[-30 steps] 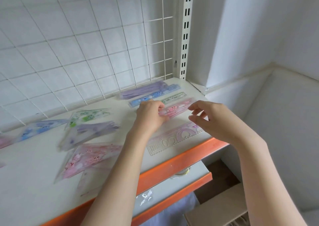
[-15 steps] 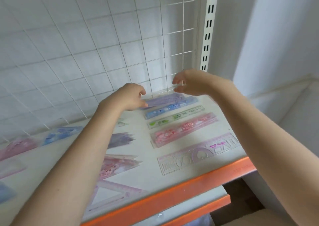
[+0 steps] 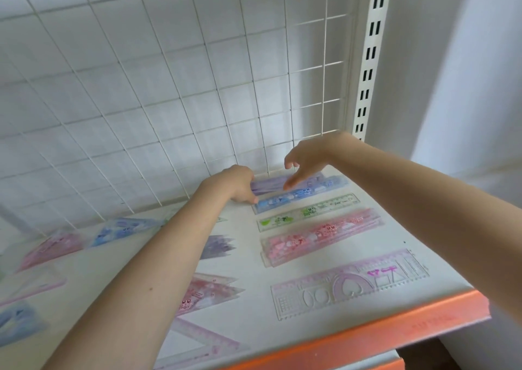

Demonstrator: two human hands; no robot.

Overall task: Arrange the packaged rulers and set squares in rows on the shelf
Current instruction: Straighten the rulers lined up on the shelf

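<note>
1. The shelf (image 3: 310, 330), white with an orange front edge, carries five rulers in a row down its right end and set squares (image 3: 209, 290) scattered toward its left.
2. Both arms have reached from the front of the shelf to its back right corner within the last second, so the tidying has likely moved on from the pink ruler (image 3: 322, 235) to the rearmost one.
3. The left hand (image 3: 234, 184) has its fingers curled on the left end of the purple ruler (image 3: 268, 184), which lies at the back edge against the wire grid (image 3: 169, 87).
4. The right hand (image 3: 305, 158) hovers just above that ruler, fingers loose, grasping nothing.
</note>
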